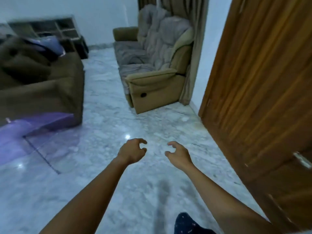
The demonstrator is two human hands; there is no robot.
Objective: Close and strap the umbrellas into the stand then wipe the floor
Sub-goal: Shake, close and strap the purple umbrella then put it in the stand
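Left hand and right hand are both held out over the floor, side by side with a small gap between them. Fingers on both are loosely curled, claw-like, with thumb and fingertips apart. Neither holds nor touches anything.

A purple umbrella is at far left, low on the floor and well apart from both hands. Its canopy is spread open and see-through, so the floor shows through it. One dark rib or edge runs diagonally down toward the centre. The top of the canopy lies against the front of the brown sofa. This part of the frame is motion-blurred, so its handle and strap cannot be made out.

The floor is glossy white-grey marble with light glints. A tan recliner sofa stands ahead with a grey blanket heaped over its seat and back. A curtain hangs just beside it. A wooden door stands open along the right, its metal handle near the right forearm. An open shelf unit stands against the back wall. A dark blue speckled garment sits at the bottom edge.
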